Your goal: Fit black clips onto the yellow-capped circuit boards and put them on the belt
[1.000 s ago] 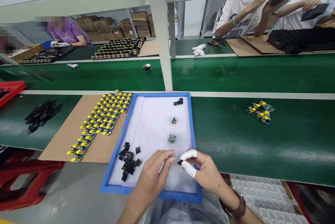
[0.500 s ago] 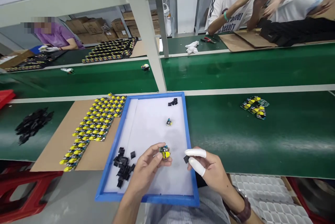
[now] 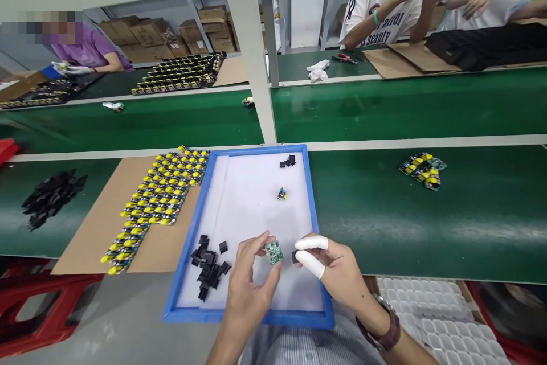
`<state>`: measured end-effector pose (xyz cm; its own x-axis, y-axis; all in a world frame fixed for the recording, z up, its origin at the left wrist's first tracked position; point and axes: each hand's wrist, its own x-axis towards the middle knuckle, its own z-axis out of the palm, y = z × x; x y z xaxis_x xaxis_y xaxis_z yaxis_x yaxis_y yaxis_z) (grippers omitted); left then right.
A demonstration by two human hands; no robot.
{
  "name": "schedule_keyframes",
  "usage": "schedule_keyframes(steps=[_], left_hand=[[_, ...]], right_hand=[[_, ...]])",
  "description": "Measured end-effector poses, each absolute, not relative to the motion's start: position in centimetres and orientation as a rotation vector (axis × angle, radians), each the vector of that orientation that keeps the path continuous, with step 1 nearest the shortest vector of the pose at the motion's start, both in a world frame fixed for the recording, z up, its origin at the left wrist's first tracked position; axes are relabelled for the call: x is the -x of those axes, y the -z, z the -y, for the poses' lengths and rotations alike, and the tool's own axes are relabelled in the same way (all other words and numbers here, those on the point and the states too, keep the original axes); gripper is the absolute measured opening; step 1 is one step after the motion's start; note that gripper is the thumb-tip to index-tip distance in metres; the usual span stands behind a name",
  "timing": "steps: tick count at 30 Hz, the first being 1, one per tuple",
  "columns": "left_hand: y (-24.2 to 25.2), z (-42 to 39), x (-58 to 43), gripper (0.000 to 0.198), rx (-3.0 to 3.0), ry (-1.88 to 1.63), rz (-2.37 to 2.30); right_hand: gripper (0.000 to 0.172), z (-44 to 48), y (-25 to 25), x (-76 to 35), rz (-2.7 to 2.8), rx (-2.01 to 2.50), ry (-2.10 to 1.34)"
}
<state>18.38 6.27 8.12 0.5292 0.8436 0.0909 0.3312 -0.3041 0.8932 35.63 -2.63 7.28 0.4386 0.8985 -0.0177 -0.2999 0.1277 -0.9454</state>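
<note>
Over the lower part of the blue-rimmed white tray (image 3: 314,205), my left hand (image 3: 252,277) grips a small green circuit board (image 3: 274,252) between thumb and fingers, its solder side facing me. Close to its right, my right hand (image 3: 329,262) pinches a small black plastic piece (image 3: 294,257) between two fingertips in white finger cots; a gap separates it from the board. Loose black plastic pieces (image 3: 208,267) lie in the tray's lower left, and several more (image 3: 288,161) at its top right. One small board assembly (image 3: 282,193) rests on the tray beyond my hands.
Left of the tray, cardboard (image 3: 85,248) carries rows of boards with yellow parts (image 3: 164,183). A black heap (image 3: 51,197) lies farther left. More boards (image 3: 423,170) sit on the green bench at right. A metal post (image 3: 245,40) rises behind the tray. Co-workers sit across the belt.
My left hand has turned the circuit board from its yellow component side to its green solder side. My right hand has brought the black piece leftward, closer to the board.
</note>
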Motion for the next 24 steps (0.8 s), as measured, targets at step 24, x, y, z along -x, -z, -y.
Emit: schedule_keyframes(steps=[24], left_hand=[[-9.3, -5.7, -17.4, 0.044, -1.291, -0.578, -0.730]], right_hand=[[0.012, 3.2, -6.9, -34.0, 0.819, 1.401, -0.655]])
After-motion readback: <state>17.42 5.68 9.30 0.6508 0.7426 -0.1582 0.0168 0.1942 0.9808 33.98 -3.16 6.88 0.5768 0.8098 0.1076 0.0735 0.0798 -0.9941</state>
